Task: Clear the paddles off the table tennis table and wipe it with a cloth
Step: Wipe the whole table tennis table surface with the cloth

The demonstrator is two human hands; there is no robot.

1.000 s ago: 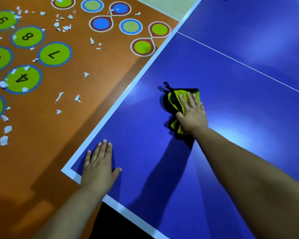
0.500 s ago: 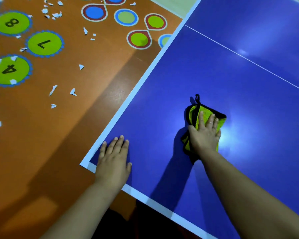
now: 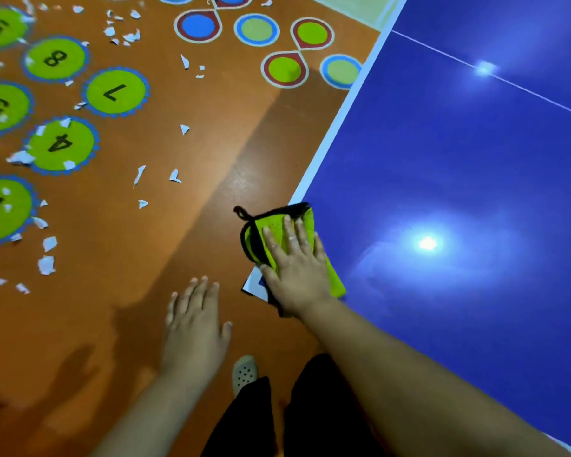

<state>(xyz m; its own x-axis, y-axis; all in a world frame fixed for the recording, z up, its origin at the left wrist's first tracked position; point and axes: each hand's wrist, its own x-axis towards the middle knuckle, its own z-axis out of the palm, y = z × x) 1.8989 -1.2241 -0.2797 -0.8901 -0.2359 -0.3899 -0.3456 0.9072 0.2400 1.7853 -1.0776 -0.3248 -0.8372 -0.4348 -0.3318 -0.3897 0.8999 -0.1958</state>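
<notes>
The blue table tennis table (image 3: pixel 459 179) fills the right side, with a white border and a thin white centre line. A green cloth with black trim (image 3: pixel 271 225) lies over the table's near left corner, partly hanging past the edge. My right hand (image 3: pixel 294 262) presses flat on the cloth with fingers spread. My left hand (image 3: pixel 195 328) hovers off the table over the orange floor, palm down, fingers apart, holding nothing. No paddle is in view.
The orange floor (image 3: pixel 185 252) to the left has green numbered circles (image 3: pixel 116 92) and coloured ring marks, with several white scraps (image 3: pixel 47 263) scattered on it. My dark trousers and one grey shoe (image 3: pixel 244 374) show below the table corner.
My right hand has dragged the cloth from the middle of the table to its near left corner. My left hand has lifted off the table edge and now hangs over the floor.
</notes>
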